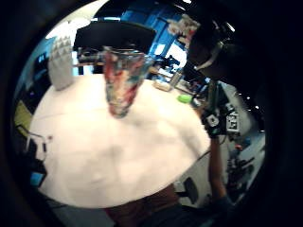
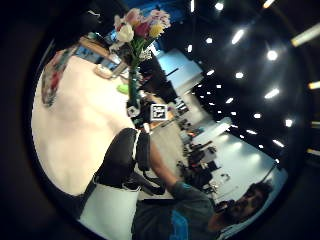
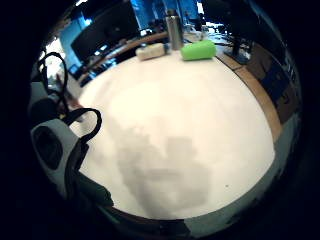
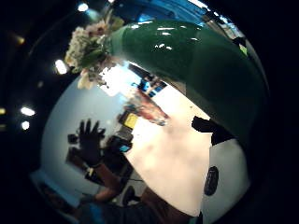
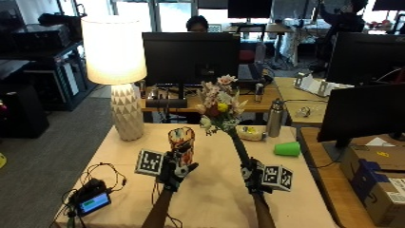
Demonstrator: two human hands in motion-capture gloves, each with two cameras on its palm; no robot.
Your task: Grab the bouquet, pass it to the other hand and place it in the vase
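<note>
My right hand [image 5: 253,175] grips the green-wrapped stem [image 5: 238,145] of the bouquet and holds it upright above the table. Its pink, white and yellow flowers [image 5: 218,107] lean toward the back. That green stem [image 4: 187,56] fills much of the right thumb side view, with the flowers [image 4: 88,44] beyond it. The vase [image 5: 181,140], a multicoloured glass, stands upright on the table [image 5: 208,199] just beyond my left hand [image 5: 174,173]. That hand hovers with fingers spread and holds nothing; the right thumb side view shows the left hand [image 4: 88,137] too. The vase [image 1: 122,82] faces the left palm.
A white lamp [image 5: 117,71] stands at the table's back left. A green cup [image 5: 286,148] lies on its side at the right, near a metal bottle [image 5: 274,118]. A small device with cables [image 5: 93,202] sits at the front left. Monitors stand behind the table.
</note>
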